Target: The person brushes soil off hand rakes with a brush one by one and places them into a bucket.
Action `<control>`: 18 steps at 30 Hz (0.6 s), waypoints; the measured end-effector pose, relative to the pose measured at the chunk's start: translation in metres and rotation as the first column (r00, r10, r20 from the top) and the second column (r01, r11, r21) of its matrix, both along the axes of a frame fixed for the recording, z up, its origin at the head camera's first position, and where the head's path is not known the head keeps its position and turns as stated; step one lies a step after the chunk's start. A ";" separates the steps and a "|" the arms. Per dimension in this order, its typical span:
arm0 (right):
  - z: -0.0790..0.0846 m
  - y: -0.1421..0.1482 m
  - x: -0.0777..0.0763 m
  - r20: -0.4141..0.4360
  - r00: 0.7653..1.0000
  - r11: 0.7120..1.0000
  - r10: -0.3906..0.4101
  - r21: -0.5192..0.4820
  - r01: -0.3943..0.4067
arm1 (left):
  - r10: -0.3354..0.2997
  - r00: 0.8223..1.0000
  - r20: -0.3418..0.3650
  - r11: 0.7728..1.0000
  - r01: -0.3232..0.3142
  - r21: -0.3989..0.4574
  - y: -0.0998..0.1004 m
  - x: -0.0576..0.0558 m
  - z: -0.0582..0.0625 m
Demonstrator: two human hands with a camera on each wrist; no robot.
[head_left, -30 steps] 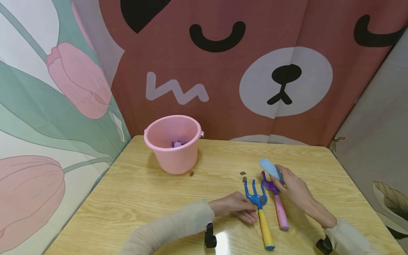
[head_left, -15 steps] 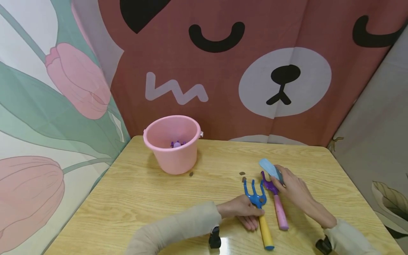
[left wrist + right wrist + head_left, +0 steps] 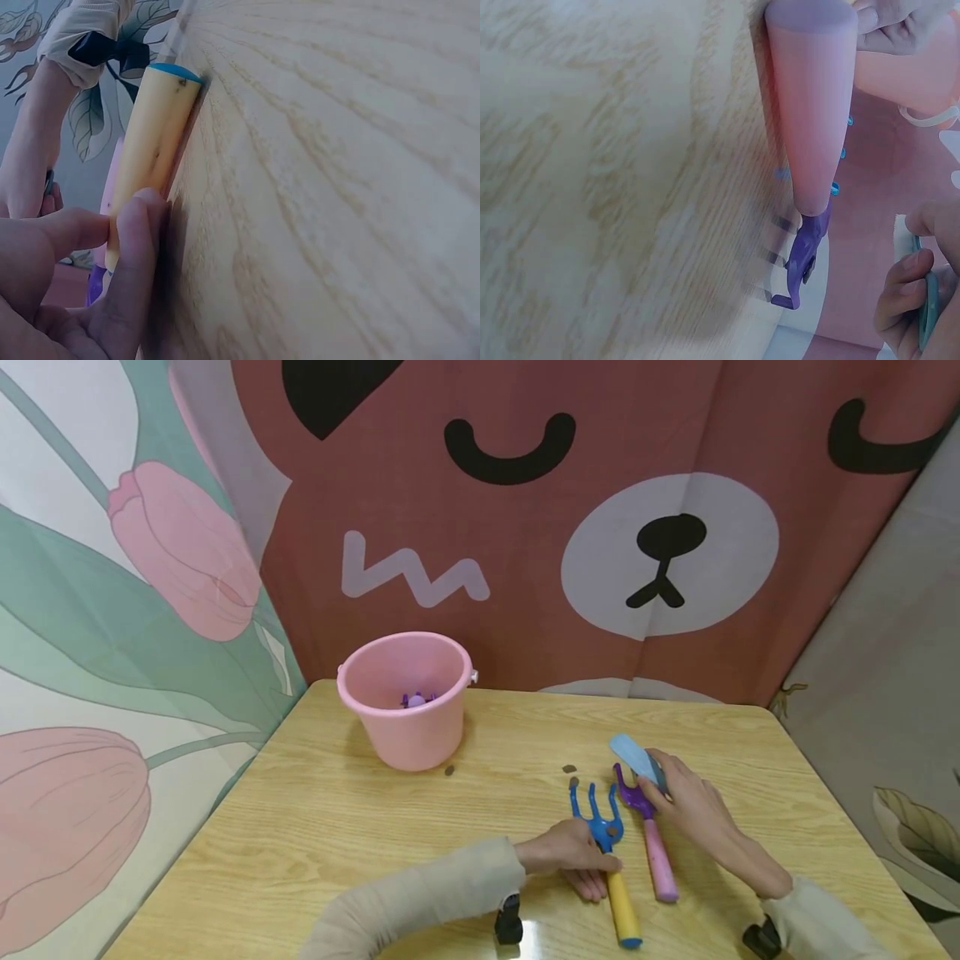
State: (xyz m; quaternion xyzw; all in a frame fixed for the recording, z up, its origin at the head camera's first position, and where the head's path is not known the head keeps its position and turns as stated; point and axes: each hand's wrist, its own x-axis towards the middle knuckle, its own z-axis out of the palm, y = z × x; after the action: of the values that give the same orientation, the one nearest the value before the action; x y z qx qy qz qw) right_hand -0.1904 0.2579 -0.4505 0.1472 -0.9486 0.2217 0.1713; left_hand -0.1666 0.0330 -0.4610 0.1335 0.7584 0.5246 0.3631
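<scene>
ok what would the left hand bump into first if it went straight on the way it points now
Likely the pink handle of the purple garden fork, just beyond the yellow handle that the left hand pinches; the hand's height is unclear, so it might pass over.

A bucket (image 3: 412, 739) stands far left on the table (image 3: 300, 827), an object (image 3: 417, 700) in it; near right lies a fork (image 3: 620, 897), with another fork (image 3: 652, 841) between it and the right hand (image 3: 693, 806).

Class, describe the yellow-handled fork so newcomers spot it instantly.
On the wooden table, right of the pink bucket, find the left hand. It pinches the fork, whose yellow handle and blue prongs distinguish it from the neighbouring pink-handled tool.
</scene>
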 end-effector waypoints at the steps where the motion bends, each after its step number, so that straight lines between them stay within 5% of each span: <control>1: 0.000 0.000 0.000 0.003 1.000 1.000 0.001 -0.001 -0.001 | 0.005 1.000 -0.005 1.000 -0.005 -0.003 0.000 0.000 0.000; 18: -0.002 -0.005 0.000 0.004 1.000 1.000 0.000 0.009 0.000 | 0.002 0.998 -0.065 0.999 -0.005 -0.051 -0.016 -0.002 0.001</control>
State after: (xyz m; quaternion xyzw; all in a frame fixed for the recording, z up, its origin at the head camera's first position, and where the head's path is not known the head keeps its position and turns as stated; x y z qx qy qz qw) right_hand -0.1900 0.2533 -0.4521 0.1477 -0.9500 0.2176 0.1685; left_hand -0.1685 0.0173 -0.4599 0.1399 0.7833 0.5009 0.3405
